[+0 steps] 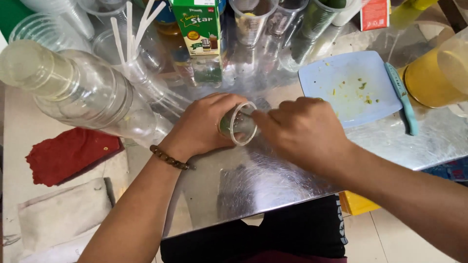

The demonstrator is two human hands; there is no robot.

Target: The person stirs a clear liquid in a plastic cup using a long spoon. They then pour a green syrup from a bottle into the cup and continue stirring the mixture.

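My left hand (202, 124) is wrapped around a small clear plastic cup (238, 124), tilted so its mouth faces me, with something green at its bottom. My right hand (304, 131) is closed, its fingertips pinched at the cup's rim on the right side; what it holds is hidden. Both hands meet over the shiny metal table (253, 180). A brown bead bracelet (168, 157) sits on my left wrist.
A light blue cutting board (348, 87) with green bits and a teal-handled knife (402, 97) lie at right. A yellow jug (434, 78) stands far right. Stacks of clear cups (73, 87), straws (129, 29) and a green carton (197, 24) crowd the back. A red cloth (68, 156) lies on the floor at left.
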